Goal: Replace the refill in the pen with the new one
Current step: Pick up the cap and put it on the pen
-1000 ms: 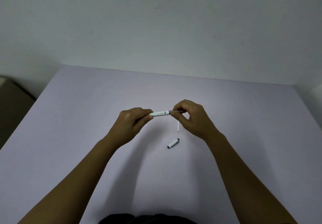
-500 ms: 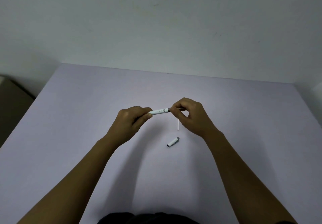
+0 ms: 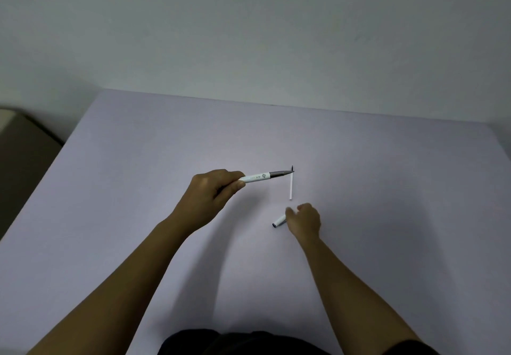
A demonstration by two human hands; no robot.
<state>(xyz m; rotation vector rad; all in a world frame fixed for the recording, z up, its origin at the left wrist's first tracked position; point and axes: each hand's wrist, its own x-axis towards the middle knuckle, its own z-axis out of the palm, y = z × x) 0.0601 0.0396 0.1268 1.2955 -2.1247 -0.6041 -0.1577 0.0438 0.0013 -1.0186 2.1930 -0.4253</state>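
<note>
Hard to tell if right hand (image 3: 303, 219) touches pen cap (image 3: 279, 220); fingers curled, cap end hidden. Left hand (image 3: 214, 193) squeezing pen (image 3: 265, 176), tip toward 3 o'clock. Refill (image 3: 291, 187) flat on worktop (image 3: 138, 189), toward 12 o'clock from cap.

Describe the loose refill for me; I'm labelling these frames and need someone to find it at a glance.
On the pale purple table, look just right of the pen held in the left hand. The refill lies there, beyond the right hand. It is a thin white stick with a dark tip, far slimmer than the stubby white cap.
</note>
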